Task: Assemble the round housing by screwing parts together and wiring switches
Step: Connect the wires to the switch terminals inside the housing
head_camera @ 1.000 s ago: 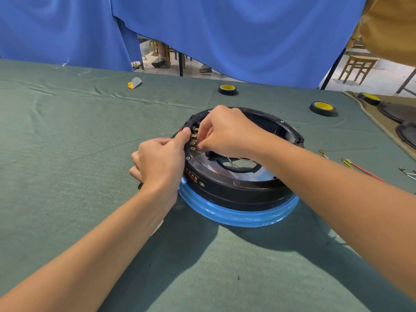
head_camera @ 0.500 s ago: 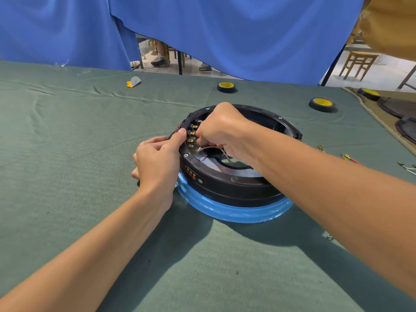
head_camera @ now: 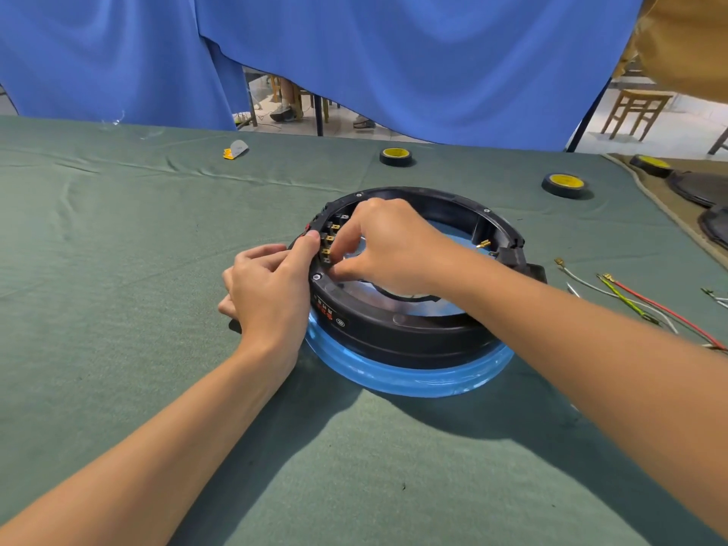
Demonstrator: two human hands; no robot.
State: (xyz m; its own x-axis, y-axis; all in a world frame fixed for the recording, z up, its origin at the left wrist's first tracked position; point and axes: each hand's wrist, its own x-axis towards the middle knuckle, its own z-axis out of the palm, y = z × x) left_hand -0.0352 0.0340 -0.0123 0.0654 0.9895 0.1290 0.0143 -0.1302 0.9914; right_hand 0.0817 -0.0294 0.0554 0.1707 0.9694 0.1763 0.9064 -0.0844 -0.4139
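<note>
- The round housing [head_camera: 394,333] lies flat near the middle of the table [head_camera: 118,269], open side up, between our two hands.
- Two black tape rolls with yellow cores [head_camera: 396,156] [head_camera: 564,185] lie on the far side, well apart from it. A small yellow-and-grey scrap [head_camera: 235,149] lies far left.
- Loose wires [head_camera: 638,301] in white, green-yellow and red trail on the cloth to the right. Dark round parts [head_camera: 701,187] sit at the right edge.
- A blue curtain [head_camera: 394,53] hangs behind the table, with a wooden chair [head_camera: 634,112] beyond it.
- Our right forearm crosses the near right part of the ring and hides it.
- The housing is a black, smooth plastic ring on a glossy blue flange [head_camera: 413,376]; the table cloth is green and creased.
- Being round, it has no long axis. The switch terminals [head_camera: 331,238], small brass tabs, line its left inner wall, and a boxy lug [head_camera: 528,266] juts out on the right.
- Our left hand [head_camera: 268,285] grips the left rim, thumb pressed on top and fingers curled against the outer wall.
- Our right hand [head_camera: 394,246] reaches inside, fingers curled, thumb and forefinger meeting at the lowest tabs; we cannot tell what they pinch.
</note>
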